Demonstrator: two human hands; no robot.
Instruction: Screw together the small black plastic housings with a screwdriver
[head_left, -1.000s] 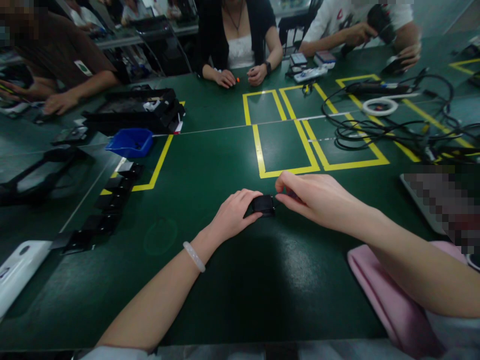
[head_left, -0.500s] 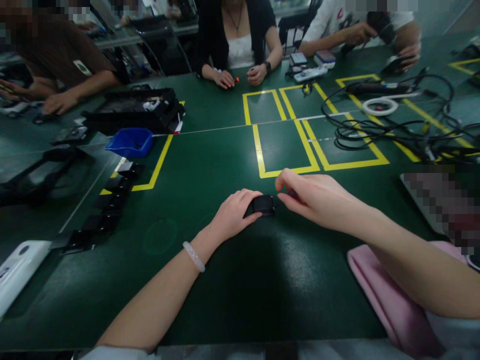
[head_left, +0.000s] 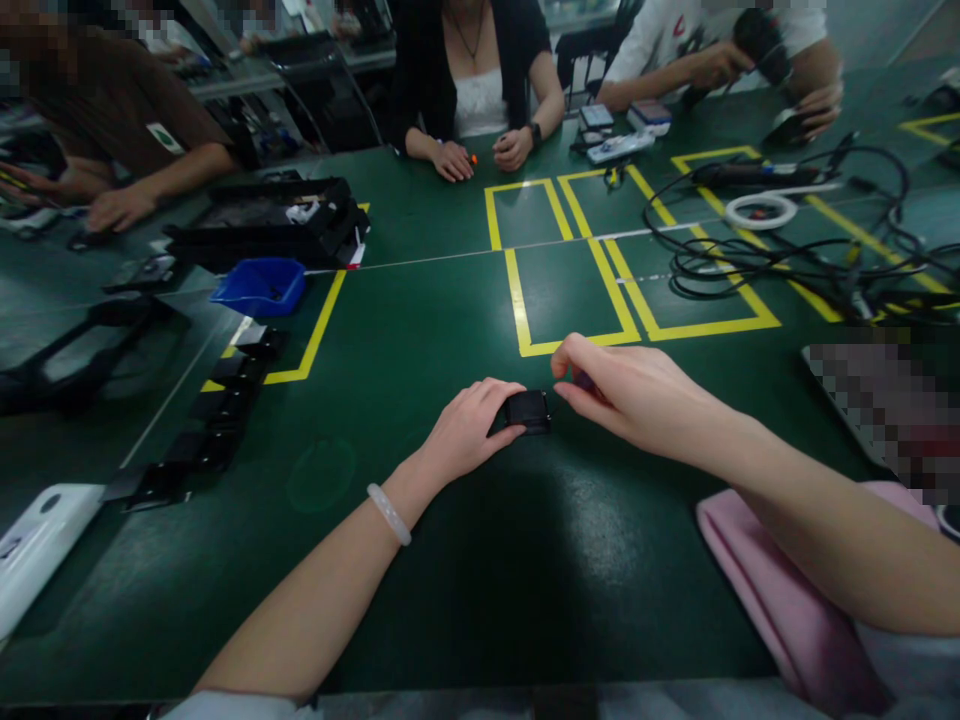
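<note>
A small black block-shaped part (head_left: 529,411) rests on the green table (head_left: 450,580), in front of me near the middle. My left hand (head_left: 472,425) grips its left end between thumb and fingers. Just right of the part, my right hand (head_left: 611,390) is closed in a pinch; something small and dark shows between its fingers, too hidden to name. A row of similar black parts (head_left: 212,405) lies at the left.
A blue tray (head_left: 260,286) and stacked black trays (head_left: 270,220) stand at the back left. Coiled black cables (head_left: 720,275) lie at the right, a pink cloth (head_left: 757,570) below them. A white device (head_left: 45,540) is at the left edge. People sit across the table.
</note>
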